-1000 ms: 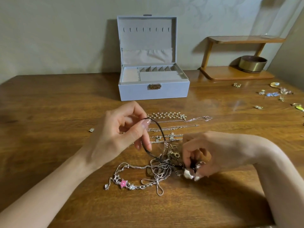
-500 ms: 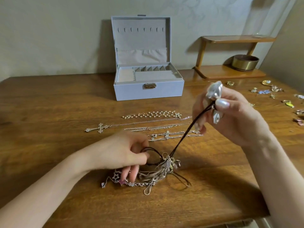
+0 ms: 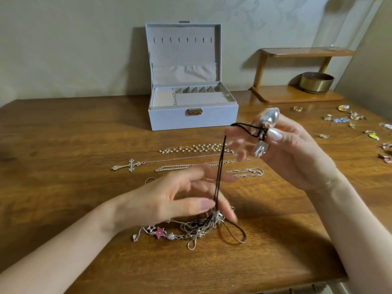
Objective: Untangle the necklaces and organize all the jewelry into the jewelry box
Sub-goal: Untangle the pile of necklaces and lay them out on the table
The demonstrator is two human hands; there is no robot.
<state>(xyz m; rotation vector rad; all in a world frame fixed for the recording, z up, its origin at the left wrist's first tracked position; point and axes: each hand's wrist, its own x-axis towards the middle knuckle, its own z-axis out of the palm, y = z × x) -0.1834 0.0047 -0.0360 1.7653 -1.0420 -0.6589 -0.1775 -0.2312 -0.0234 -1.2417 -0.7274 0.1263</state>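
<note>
A tangle of silver chains [image 3: 197, 229] with a pink star charm [image 3: 159, 232] lies on the wooden table near its front edge. My right hand [image 3: 284, 153] is raised and pinches the silver pendant [image 3: 268, 122] of a dark cord necklace [image 3: 219, 172]. The cord runs taut from there down into the tangle. My left hand [image 3: 180, 200] hovers over the tangle, thumb and fingers spread beside the cord; whether they pinch it I cannot tell. The grey jewelry box [image 3: 192, 112] stands open at the back.
Several chains lie straightened in rows mid-table, among them a cross pendant necklace [image 3: 129, 165] and a wide gold bracelet [image 3: 195, 148]. Small earrings and charms [image 3: 347, 119] are scattered at the right. A wooden shelf [image 3: 297, 94] with a brass bowl [image 3: 317, 82] stands back right.
My right hand has lifted the pendant up from the pile, pulling the dark cord taut. My left hand has dropped to the tangle and then spread its fingers.
</note>
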